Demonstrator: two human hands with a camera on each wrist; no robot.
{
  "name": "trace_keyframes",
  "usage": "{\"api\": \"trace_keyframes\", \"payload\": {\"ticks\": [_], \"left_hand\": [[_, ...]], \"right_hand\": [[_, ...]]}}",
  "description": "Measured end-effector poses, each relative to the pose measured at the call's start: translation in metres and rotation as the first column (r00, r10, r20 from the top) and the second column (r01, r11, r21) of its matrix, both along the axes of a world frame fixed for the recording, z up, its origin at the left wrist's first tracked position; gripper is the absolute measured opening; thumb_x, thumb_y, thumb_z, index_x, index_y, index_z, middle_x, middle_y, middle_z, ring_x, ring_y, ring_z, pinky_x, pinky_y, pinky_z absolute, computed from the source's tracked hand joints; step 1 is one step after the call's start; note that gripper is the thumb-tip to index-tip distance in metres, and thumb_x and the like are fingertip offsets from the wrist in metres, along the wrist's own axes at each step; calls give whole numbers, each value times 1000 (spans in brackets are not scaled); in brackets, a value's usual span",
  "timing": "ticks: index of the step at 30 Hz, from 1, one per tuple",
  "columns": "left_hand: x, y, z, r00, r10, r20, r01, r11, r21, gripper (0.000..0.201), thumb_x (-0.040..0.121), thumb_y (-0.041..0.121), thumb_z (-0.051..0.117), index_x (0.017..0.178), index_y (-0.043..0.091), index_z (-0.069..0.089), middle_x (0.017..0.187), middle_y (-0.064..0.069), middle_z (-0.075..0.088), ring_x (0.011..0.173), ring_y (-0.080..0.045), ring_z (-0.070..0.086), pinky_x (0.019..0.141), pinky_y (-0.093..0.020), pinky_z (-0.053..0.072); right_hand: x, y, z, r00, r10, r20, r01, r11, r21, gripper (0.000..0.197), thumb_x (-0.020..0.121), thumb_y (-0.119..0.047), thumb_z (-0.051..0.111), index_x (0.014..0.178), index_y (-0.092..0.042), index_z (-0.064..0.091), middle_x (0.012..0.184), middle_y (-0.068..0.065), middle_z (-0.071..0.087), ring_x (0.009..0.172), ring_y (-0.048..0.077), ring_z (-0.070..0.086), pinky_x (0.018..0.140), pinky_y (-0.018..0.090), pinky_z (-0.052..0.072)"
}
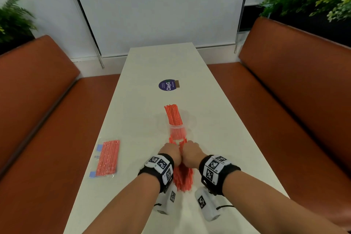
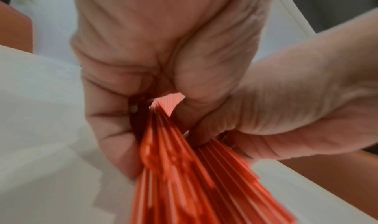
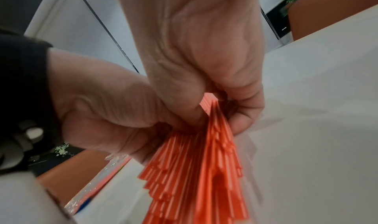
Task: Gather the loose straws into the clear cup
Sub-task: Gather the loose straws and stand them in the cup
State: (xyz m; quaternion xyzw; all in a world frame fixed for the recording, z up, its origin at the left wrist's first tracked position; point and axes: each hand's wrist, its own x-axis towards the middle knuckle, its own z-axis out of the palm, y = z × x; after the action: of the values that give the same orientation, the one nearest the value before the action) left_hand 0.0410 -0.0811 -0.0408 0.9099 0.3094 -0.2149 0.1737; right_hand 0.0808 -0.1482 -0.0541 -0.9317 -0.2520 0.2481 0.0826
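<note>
Near edge of bench [image 1: 144, 74]: both wrists with tagged camera bands, forearms converging. Left hand [image 1: 171, 153] and right hand [image 1: 190, 153] sit knuckle to knuckle, each curled round part of one bundle of orange straws [image 1: 183, 178]. Wrist views confirm it: left fingers [image 2: 110, 130] and right fingers [image 3: 245, 111] wrap the stems tightly, nothing loose in either palm. Straws fan out below the fists toward the person, so the grip is near the far end; judged purpose is to square the stems into one bunch before lifting.

Clear cup [image 1: 177, 131] stands just beyond the hands on the bench centreline, upright, already holding a batch of orange straws that stick up above its rim. Placement keeps the transfer short and straight ahead.

Left of the hands, well apart: a sealed clear packet of straws [image 1: 107, 158] lying flat, unopened as far as visible.

Farther up the bench: round dark sticker [image 1: 167, 85].

Risk, judged: splayed near ends may catch the rim.
</note>
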Motion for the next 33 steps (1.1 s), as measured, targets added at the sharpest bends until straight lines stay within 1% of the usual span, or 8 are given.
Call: {"api": "trace_keyframes", "payload": {"ticks": [8,13,15,19,21,23,29,33], "left_hand": [[-7,4,3,994,102,32,-99,990,-96,37,96,10,41,127,-4,55,132,-20,57,120,-32,58,97,-33,48],[-15,11,17,973,180,143,-142,960,-242,31,97,7,45,116,-8,63,85,-12,63,108,-30,61,96,-34,47],[-18,15,20,918,357,171,-269,879,-394,30,97,10,48,115,-7,65,101,-14,67,103,-26,60,88,-30,49],[-18,30,9,696,667,266,-358,644,-677,34,92,1,42,122,-11,55,71,-4,53,76,-25,56,84,-47,56],[-21,32,13,645,739,195,-389,536,-749,29,92,-6,36,115,-4,52,67,-9,51,59,-21,51,59,-39,51],[-24,33,17,589,792,162,-395,457,-797,22,91,-8,34,106,-3,50,66,-11,51,52,-18,47,49,-30,40],[-24,34,17,523,832,184,-306,385,-871,29,91,-5,37,119,-1,44,69,-8,46,55,-15,44,50,-28,40],[-22,38,18,468,853,232,-260,383,-886,24,92,0,38,114,5,45,75,-8,48,61,-17,47,57,-31,44]], "right_hand": [[-1,1,-5,998,-60,9,59,994,91,31,90,-9,47,120,1,49,125,18,52,114,32,55,91,35,48],[16,-7,0,975,-195,-105,216,944,248,27,90,-8,45,113,6,51,115,18,61,99,30,63,72,31,48],[23,-12,7,943,-280,-178,327,880,345,26,91,-7,44,114,6,46,97,13,60,82,24,60,63,29,47],[39,-21,23,862,-324,-391,496,699,515,7,90,1,37,96,-1,41,71,7,45,61,18,48,65,35,48],[51,-21,32,882,-307,-357,468,663,585,6,91,-3,37,97,-3,39,73,6,44,58,15,44,60,34,47],[64,-17,47,898,-313,-310,440,611,659,13,93,-7,38,105,-2,39,80,7,46,61,14,45,55,31,44],[86,19,95,967,-208,-143,212,361,908,3,97,-9,33,98,-9,31,71,1,39,56,12,38,54,33,37],[84,45,93,978,-210,-8,68,282,957,4,98,-7,32,97,-10,30,70,-4,38,56,9,36,52,20,34]]}}
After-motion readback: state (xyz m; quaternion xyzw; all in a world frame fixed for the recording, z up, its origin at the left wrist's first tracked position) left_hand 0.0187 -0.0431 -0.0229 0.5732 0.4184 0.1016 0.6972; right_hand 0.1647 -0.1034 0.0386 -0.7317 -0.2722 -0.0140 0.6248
